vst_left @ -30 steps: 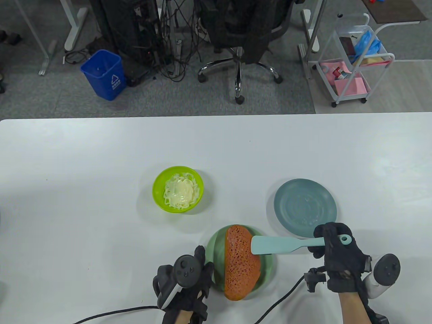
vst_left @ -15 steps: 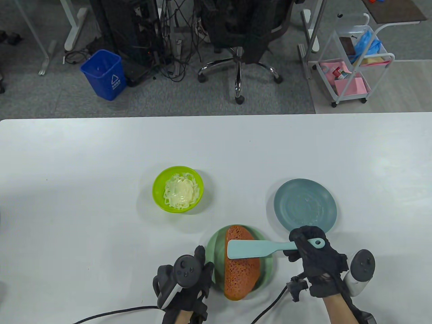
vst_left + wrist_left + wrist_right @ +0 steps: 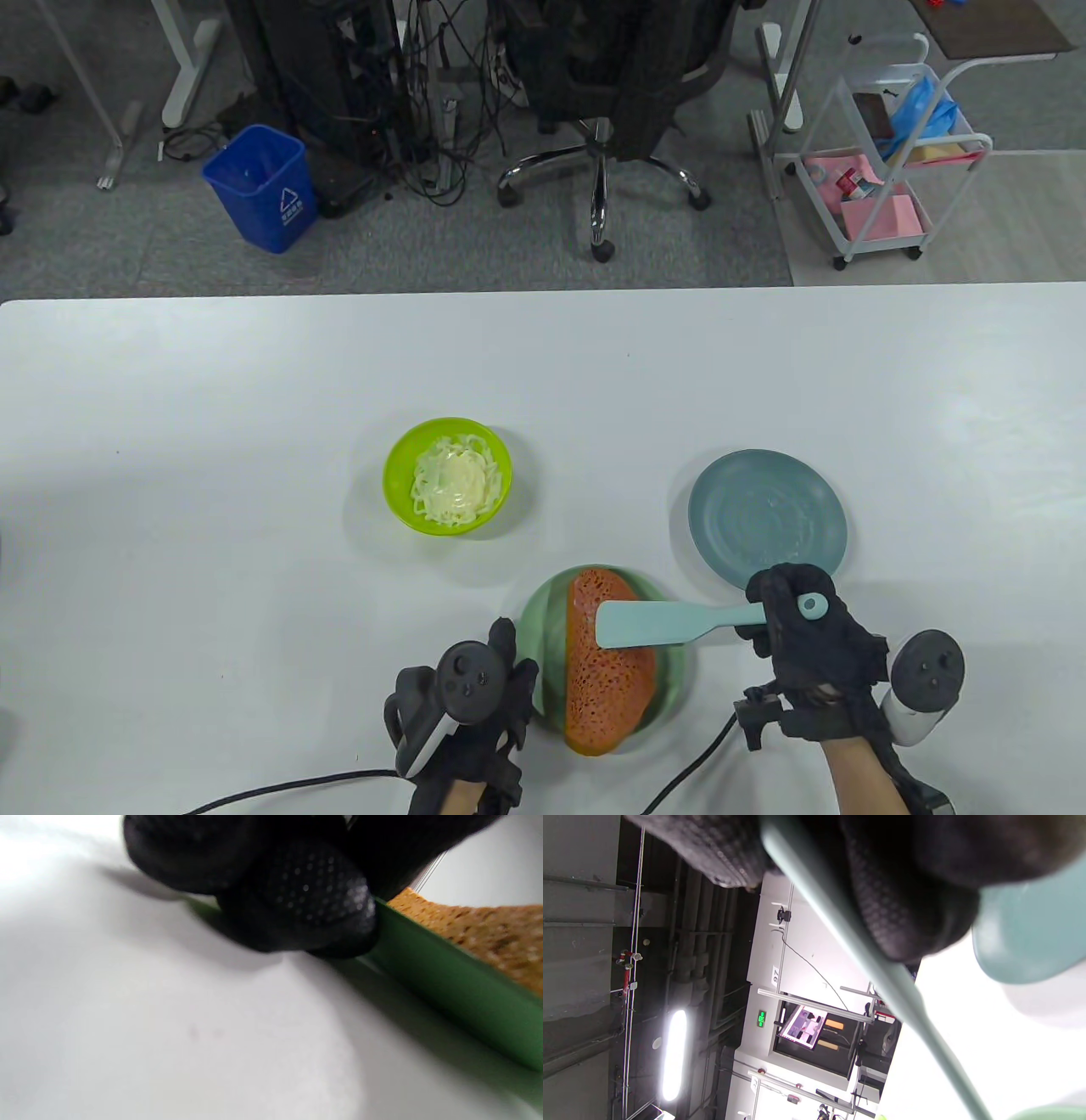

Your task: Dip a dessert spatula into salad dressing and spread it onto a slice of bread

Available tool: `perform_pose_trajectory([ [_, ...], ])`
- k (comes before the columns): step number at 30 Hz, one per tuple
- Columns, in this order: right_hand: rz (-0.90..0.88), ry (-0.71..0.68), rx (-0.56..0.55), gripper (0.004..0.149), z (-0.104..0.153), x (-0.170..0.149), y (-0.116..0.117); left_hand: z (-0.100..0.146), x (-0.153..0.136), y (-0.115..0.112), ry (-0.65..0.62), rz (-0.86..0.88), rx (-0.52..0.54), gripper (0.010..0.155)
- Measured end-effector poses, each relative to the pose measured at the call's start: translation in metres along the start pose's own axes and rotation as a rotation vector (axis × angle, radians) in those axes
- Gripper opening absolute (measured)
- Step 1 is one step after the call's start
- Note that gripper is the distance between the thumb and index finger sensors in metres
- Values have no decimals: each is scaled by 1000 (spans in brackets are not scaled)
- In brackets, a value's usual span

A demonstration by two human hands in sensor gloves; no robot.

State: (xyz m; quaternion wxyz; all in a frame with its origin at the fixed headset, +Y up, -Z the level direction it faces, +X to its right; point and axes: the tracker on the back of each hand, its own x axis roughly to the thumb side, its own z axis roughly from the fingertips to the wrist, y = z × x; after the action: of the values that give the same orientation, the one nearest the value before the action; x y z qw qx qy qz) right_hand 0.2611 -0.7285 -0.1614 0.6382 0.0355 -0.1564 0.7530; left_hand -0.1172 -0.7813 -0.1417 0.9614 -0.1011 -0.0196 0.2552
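Dessert spatula (image 3: 670,621), pale teal, flat blade over orange-brown bread slice (image 3: 609,679)

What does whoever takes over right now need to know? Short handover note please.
Right hand: grips the handle of the dessert spatula, blade lying across the bread slice.
Left hand: fingertips against the rim of the green plate that holds the bread.
Salad dressing sits in the lime bowl, up-left of the bread. The blue-grey plate holds nothing visible.
Done: spatula picked up and laid on the bread. No dressing visible on blade or bread.
Left: probably dip, then spread.
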Motion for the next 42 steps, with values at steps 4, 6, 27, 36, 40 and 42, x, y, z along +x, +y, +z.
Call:
perform_pose_trajectory([
  [4, -11, -1, -14, 35, -1, 2, -8, 0, 0, 0, 2, 6, -4, 61],
  [6, -13, -2, -23, 35, -1, 3, -12, 0, 0, 0, 2, 7, -4, 61],
  [27, -107, 4, -137, 35, 4, -7, -30, 1, -3, 0, 6, 26, -20, 61],
  [36, -216, 39, -7, 38, 9, -5, 2, 0, -4, 1, 7, 30, -24, 61],
  [40, -107, 13, 40, 39, 11, -1, 14, 0, -4, 1, 7, 30, -24, 61],
  [42, -63, 16, 54, 37, 12, 0, 17, 0, -4, 1, 7, 30, -24, 60],
])
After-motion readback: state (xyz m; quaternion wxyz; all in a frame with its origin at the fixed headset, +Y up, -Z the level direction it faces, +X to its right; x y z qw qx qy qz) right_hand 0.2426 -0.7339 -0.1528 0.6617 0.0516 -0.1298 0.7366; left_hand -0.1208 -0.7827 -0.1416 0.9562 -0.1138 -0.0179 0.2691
